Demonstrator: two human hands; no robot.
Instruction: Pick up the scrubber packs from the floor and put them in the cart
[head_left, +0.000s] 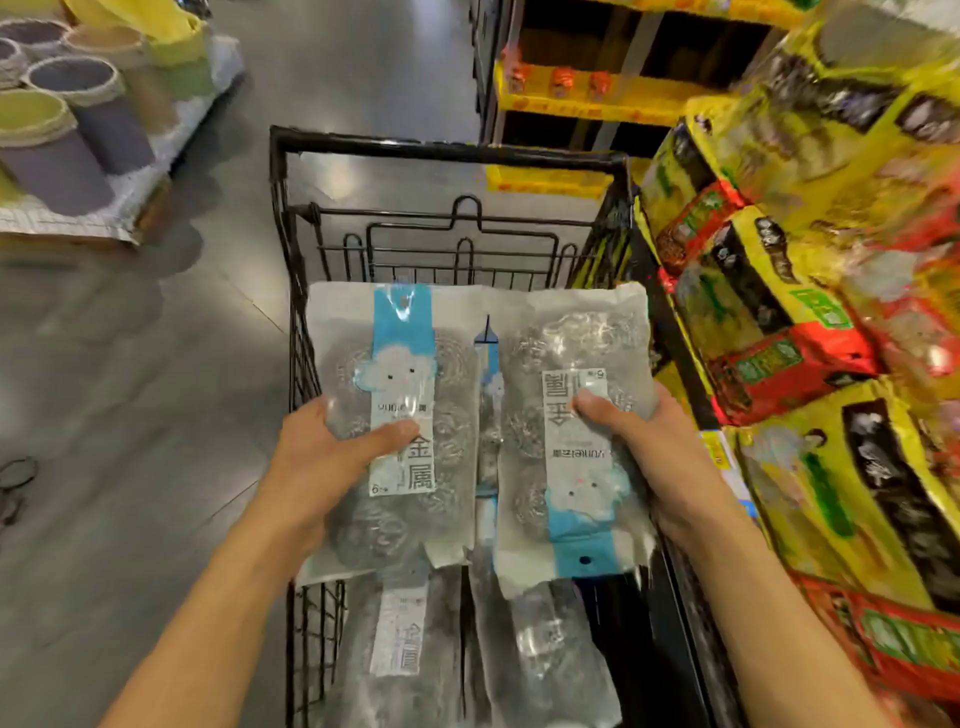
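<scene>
Clear crinkly plastic w/ steel-wool coils inside: that's what both scrubber packs are. Nearest, low in the cart (291, 322), two more packs (400, 639) already lie flat, same film, same grey coils. Above them, left hand (332, 457) grips the left pack (395, 415) at its outer edge, thumb across the white label, fingers under. Right hand (649, 447) holds the right pack (571, 415) the same way, thumb on top; this one's turned round, blue header toward the person. Packs sit side by side, inner edges about touching, held over the basket.

Handling, my read: light, floppy, film prob. slick, coils springy and not fragile. Best hold is pinching across a coil, not the loose film edge, which would slip.

Cart is black wire mesh, stiff. Beyond: smooth grey floor (156, 364), yellow/red soft bags (810, 322) stacked on the right, round bins (67, 124) far left.
</scene>
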